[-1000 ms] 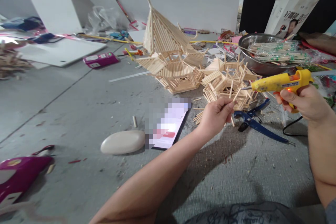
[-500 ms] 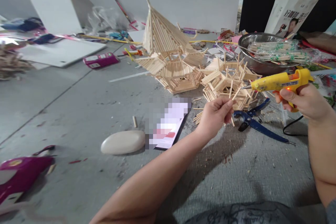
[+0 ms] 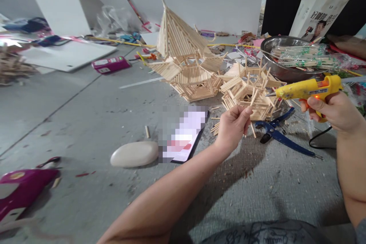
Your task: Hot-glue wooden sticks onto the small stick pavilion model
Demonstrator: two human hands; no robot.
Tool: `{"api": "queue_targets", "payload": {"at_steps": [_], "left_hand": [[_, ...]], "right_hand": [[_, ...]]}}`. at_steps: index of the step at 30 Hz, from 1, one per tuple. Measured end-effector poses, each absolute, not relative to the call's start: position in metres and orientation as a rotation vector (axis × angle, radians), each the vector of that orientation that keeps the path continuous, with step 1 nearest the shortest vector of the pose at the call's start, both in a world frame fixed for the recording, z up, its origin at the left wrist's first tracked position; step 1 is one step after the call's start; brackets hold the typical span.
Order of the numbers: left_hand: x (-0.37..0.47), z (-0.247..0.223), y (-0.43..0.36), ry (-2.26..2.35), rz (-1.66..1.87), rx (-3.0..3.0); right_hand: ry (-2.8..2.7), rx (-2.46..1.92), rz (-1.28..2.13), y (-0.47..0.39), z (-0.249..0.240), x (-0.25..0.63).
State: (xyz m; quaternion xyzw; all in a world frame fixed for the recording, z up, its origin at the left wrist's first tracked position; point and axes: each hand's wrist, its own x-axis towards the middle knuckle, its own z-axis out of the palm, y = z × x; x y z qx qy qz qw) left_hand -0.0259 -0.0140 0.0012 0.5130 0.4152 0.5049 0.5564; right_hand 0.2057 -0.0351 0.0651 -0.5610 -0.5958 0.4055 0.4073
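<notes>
The thumb and fingers of the left hand (image 3: 232, 125) are pinched together on a slim pale wooden stick (image 3: 253, 98), which slants upward from the fingertips. The fingers of the right hand (image 3: 333, 109) are wrapped around the grip of a yellow plastic glue gun (image 3: 303, 89) with an orange trigger and a glowing red light; its metal nozzle points left, near the stick, with a gap between them.

Just behind the left hand, on the grey floor (image 3: 100, 122), sits a low, many-sided lattice of pale wooden sticks (image 3: 233, 84). Below the glue gun lies a blue-handled metal hand tool (image 3: 288, 143), its handles spread. Left of the left hand are a dark-edged phone with a lit screen (image 3: 185, 131) and, just beside it, a smooth off-white oval object (image 3: 134, 154).

Farther out, a tall, pointed pagoda-like model of wooden sticks (image 3: 180, 38) stands beside the lattice. At the right, a round stainless-steel bowl (image 3: 276, 69) holds plastic-wrapped bundles of sticks (image 3: 303, 61), with a white printed carrier bag (image 3: 317, 4) behind it
</notes>
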Motion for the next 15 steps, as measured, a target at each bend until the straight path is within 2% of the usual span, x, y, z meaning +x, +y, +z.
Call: {"api": "queue_targets", "payload": {"at_steps": [15], "left_hand": [[-0.0308,-0.0087,-0.0088,1.332,1.35,1.66]], "right_hand": [[-1.492,-1.383,1.027,-0.0344,0.0652,0.2062]]}}
